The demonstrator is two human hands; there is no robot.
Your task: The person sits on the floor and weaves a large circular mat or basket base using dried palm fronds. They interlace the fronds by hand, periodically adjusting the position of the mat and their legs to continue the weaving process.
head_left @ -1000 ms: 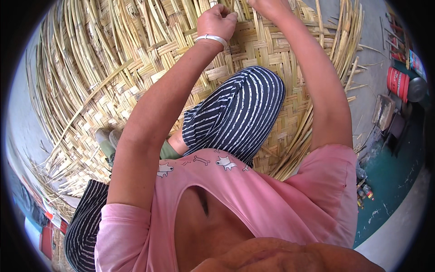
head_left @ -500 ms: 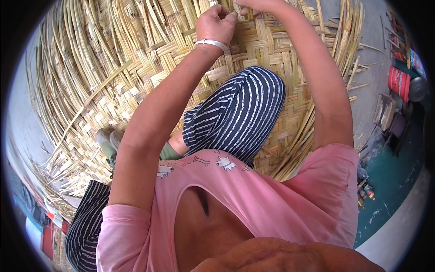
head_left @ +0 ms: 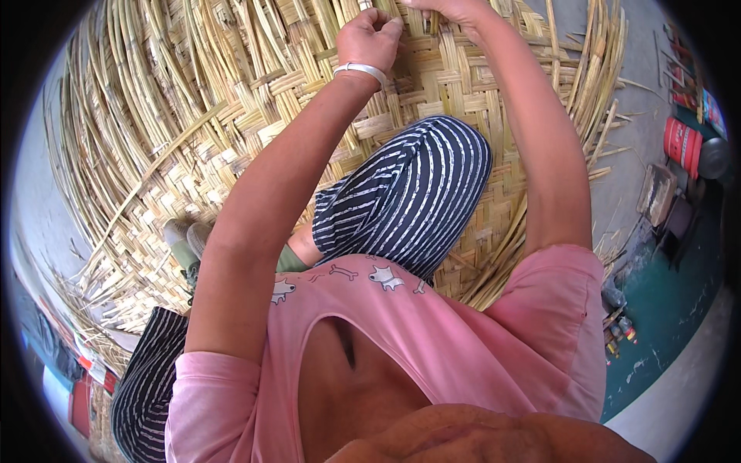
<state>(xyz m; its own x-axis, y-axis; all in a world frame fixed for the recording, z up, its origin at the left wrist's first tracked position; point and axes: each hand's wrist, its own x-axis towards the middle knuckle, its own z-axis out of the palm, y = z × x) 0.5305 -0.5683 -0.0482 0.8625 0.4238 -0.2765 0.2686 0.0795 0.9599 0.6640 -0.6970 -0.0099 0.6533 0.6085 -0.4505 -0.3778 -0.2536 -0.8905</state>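
Observation:
A large mat of flat, straw-coloured split-reed strips lies under me, woven in a crossing pattern. My left hand, with a pale bangle at the wrist, is closed at the mat's upper part, thumb and fingers pinching a thin reed strip. Just to its right, at the picture's upper edge, my right hand bends over the weave with its fingers drawn together on a strip. The top edge cuts off part of its fingers. Long unwoven strips stretch out on the left.
My bent knee in striped trousers rests on the mat, and my shoe is at its left. Loose strip ends stick out at the right. Beyond them are a red bucket, a block-like object and a green floor area.
My right forearm has shifted slightly inward and my right hand a little upward, farther out of the picture. My left hand stays almost in place.

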